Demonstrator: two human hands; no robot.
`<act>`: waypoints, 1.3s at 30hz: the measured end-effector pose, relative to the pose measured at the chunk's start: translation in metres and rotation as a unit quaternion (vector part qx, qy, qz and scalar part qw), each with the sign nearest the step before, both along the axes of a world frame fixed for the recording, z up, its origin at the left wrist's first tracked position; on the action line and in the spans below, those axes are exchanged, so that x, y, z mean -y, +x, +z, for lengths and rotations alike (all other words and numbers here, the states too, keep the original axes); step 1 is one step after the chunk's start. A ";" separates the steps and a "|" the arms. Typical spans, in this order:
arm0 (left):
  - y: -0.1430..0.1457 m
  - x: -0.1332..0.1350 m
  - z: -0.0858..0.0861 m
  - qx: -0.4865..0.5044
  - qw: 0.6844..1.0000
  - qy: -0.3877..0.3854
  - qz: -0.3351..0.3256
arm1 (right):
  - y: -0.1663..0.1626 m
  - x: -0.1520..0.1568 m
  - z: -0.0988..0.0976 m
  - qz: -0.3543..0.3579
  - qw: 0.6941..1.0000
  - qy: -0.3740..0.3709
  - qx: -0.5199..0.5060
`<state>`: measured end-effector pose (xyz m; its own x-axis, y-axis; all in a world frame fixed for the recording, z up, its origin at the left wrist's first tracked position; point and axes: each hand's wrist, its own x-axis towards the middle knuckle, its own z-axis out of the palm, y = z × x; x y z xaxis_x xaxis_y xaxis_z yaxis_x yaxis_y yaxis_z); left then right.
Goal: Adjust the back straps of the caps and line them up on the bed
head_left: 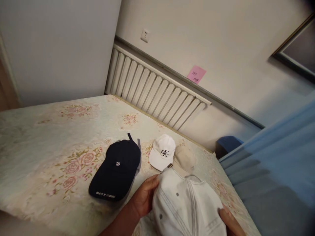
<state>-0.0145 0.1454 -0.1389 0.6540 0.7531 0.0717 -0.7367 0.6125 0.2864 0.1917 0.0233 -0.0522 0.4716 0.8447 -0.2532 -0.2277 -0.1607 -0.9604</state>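
Now, head view: both hands at the near edge of the bed (pixel 36 137), sharing one cap
Left hand (pixel 145 196): closed on the white cap (pixel 187 206), thumb on top of the crown's left side, fingers curled under
Right hand (pixel 230 219): only partly in frame, fingers pressed on the cap's right edge; I cannot tell whether it truly grips or just steadies
White cap: between the two hands, touching both, crown up; its long axis runs away from the grip toward its back strap
Nearer hand: the left has the fuller hold
Dark cap (pixel 116 168): just left of the left hand, flat, brim toward the person
Lettered white cap (pixel 162 152): beyond the grip, near the strap
Beige cap (pixel 184 159): just beside it, partly hidden
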 end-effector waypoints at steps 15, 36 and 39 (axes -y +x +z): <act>-0.010 0.000 0.011 0.016 0.985 0.164 -0.059 | 0.040 -0.017 0.017 0.182 0.983 0.019 -0.006; -0.014 -0.001 0.012 0.008 0.988 0.155 0.021 | 0.043 -0.048 0.023 0.231 0.953 0.054 0.189; -0.016 -0.003 0.013 0.013 0.990 0.135 0.044 | 0.032 -0.062 0.028 0.224 0.952 0.060 0.198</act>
<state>-0.0303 0.1479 -0.1259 0.5820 0.7584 0.2935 -0.7929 0.4493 0.4116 0.2236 0.0855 -0.0244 0.0951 0.9953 -0.0187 0.2225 -0.0396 -0.9741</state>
